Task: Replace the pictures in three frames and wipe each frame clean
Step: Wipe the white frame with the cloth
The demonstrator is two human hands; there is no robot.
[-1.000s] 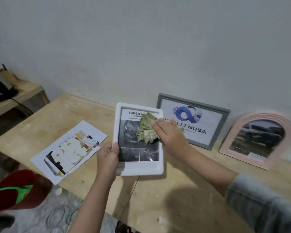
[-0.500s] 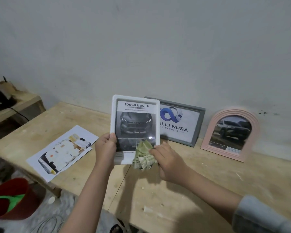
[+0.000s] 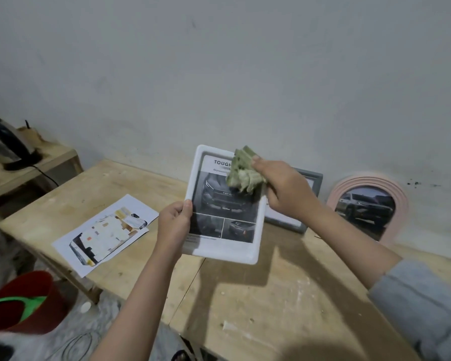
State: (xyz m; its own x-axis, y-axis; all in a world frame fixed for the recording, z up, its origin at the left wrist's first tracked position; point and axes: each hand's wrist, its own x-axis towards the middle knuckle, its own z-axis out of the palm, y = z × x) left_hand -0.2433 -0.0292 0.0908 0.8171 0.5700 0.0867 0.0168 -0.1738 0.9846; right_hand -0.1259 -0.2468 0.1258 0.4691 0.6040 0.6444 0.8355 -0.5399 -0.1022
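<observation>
Left hand (image 3: 174,223) grips with thumb on top; right hand (image 3: 284,188) raised, fingers bunched.

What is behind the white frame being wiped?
Behind the white frame a grey frame leans on the wall; only its right end and lower edge show. The white frame and the right hand holding the green cloth cover its picture.

Smooth white plastic frame (image 3: 224,252); crumpled green cloth (image 3: 242,174); rough, scuffed bare-wood worktop (image 3: 271,295); matt printed paper sheets (image 3: 104,234).
</observation>
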